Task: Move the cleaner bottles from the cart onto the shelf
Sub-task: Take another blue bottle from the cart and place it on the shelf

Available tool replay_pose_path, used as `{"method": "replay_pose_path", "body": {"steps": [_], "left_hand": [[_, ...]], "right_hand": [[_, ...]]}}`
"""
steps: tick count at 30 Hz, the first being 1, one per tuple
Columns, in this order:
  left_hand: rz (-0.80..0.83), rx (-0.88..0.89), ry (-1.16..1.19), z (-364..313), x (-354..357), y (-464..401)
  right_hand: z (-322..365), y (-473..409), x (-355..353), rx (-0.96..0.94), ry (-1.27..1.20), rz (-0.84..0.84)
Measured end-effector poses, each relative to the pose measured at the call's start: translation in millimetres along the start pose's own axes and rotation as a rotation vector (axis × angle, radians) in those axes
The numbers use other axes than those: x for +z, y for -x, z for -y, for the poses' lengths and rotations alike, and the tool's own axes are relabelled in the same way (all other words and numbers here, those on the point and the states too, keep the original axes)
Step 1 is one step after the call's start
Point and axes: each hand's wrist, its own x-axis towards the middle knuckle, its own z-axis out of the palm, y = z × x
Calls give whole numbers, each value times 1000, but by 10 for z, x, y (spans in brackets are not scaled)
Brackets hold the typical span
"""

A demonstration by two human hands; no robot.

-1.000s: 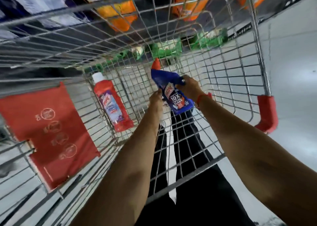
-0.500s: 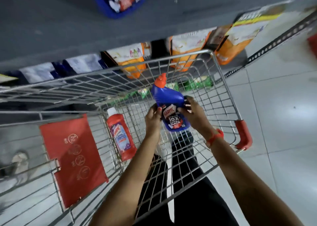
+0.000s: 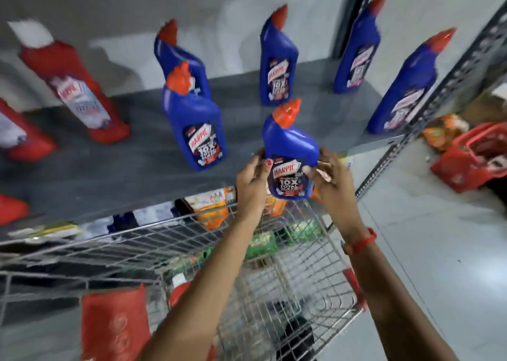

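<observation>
Hands (image 3: 253, 181) clasp glossy angled-neck bottle (image 3: 290, 152).

I've got one bottle (image 3: 290, 152) between my left hand (image 3: 251, 183) and right hand (image 3: 333, 181), right at the shelf (image 3: 109, 179) edge above the cart (image 3: 274, 284). More bottles (image 3: 196, 130) stand on the shelf behind it, another lies in the cart below.

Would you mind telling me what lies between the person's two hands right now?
In the head view, a blue cleaner bottle with an orange cap sits between the left hand and right hand, gripped by both.
</observation>
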Motion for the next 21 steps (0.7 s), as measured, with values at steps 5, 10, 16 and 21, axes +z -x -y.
{"method": "replay_pose_path", "body": {"steps": [5, 10, 16, 21], "left_hand": [[-8, 93, -30, -447, 299, -471], [-51, 38, -37, -452, 428, -810], [-30, -8, -49, -369, 502, -1016], [-17, 45, -131, -361, 450, -906]], "right_hand": [[262, -461, -75, -83, -57, -71], [315, -792, 2, -36, -92, -87], [281, -863, 15, 36, -186, -114], [212, -746, 62, -9, -224, -177]]}}
